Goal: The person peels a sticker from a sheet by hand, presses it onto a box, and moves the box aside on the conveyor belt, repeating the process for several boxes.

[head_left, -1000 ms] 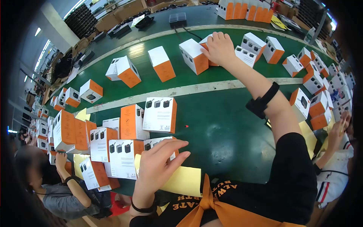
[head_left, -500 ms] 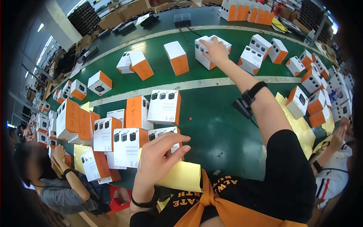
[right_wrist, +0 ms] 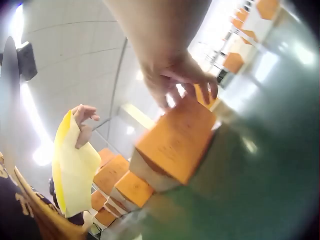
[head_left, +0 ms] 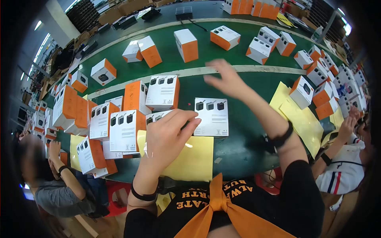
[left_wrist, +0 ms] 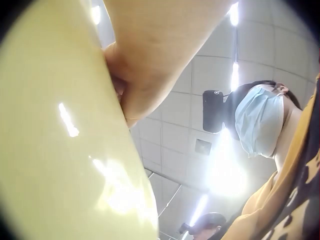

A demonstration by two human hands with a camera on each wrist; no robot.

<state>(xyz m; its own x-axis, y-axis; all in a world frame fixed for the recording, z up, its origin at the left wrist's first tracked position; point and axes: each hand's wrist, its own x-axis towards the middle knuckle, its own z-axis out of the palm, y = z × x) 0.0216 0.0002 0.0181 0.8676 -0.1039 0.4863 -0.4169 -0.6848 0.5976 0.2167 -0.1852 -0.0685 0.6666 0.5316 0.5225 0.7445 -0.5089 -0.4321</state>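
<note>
Vs a sec ago: our right hand has pulled back, fingers wide, holding nothing. The white box now lies flat on the worktop at its 6 o'clock. Our left hand fingers grip the yellow sheet.

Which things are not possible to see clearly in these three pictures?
- Left wrist view: the yellow sheet fills the frame, hiding the table; the fingers of the left hand do not show.
- Head view: the right hand is motion-blurred, so contact is unclear.
- Head view: print on the white box is too small.
</note>
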